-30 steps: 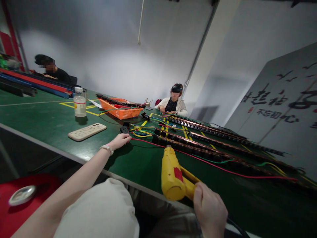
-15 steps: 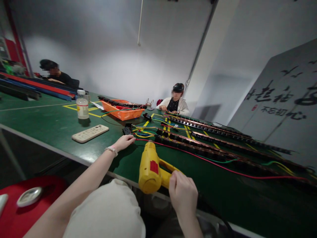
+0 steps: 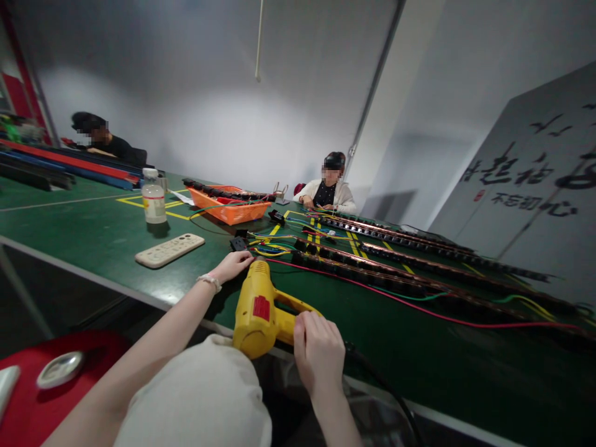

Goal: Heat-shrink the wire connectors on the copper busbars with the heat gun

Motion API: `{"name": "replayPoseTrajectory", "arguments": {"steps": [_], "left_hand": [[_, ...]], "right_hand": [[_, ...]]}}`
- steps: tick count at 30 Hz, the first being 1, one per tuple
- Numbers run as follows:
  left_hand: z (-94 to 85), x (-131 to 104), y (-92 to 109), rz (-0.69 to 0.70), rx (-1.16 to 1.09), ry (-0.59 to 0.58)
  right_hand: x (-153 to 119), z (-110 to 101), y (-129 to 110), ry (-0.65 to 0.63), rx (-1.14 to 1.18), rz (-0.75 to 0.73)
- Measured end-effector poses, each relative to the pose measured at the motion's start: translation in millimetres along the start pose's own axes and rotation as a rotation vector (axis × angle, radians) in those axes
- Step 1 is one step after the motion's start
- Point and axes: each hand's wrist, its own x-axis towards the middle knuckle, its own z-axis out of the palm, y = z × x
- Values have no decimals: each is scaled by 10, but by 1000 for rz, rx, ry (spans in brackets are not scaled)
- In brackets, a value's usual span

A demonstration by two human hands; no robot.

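Note:
My right hand [image 3: 320, 349] is wrapped round the handle of a yellow heat gun [image 3: 256, 309], its nozzle tilted forward beside my left fingertips. At the table's near side, my left hand [image 3: 233, 266] pinches the end of a red wire [image 3: 335, 277]; the nozzle partly covers that spot. The wire runs off to the right along the table. Just beyond my left hand lie a black socket block [image 3: 239, 242] and a bundle of yellow, green and blue wires [image 3: 274, 250]. Long black strips with copper bars [image 3: 372, 275] stretch away to the right.
On the green table [image 3: 93, 226] stand a plastic bottle [image 3: 154, 197] and a phone in a beige case [image 3: 170, 250]. An orange basket [image 3: 233, 212] holds more strips. One co-worker [image 3: 328, 186] sits across, another [image 3: 107, 139] far left. A red stool [image 3: 93, 347] is at lower left.
The heat gun in my right hand has moved left, bringing its nozzle up to my left fingertips. My left hand has stayed nearly in place on the red wire.

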Motion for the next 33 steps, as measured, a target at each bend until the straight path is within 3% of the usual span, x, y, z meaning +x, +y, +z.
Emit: {"name": "replayPoseTrajectory", "arguments": {"steps": [15, 33], "left_hand": [[-13, -23, -41, -5, -53, 12], [-76, -73, 71, -39, -31, -37]], "right_hand": [[-21, -55, 116, -16, 35, -3], [-263, -395, 952, 73, -123, 8]]}}
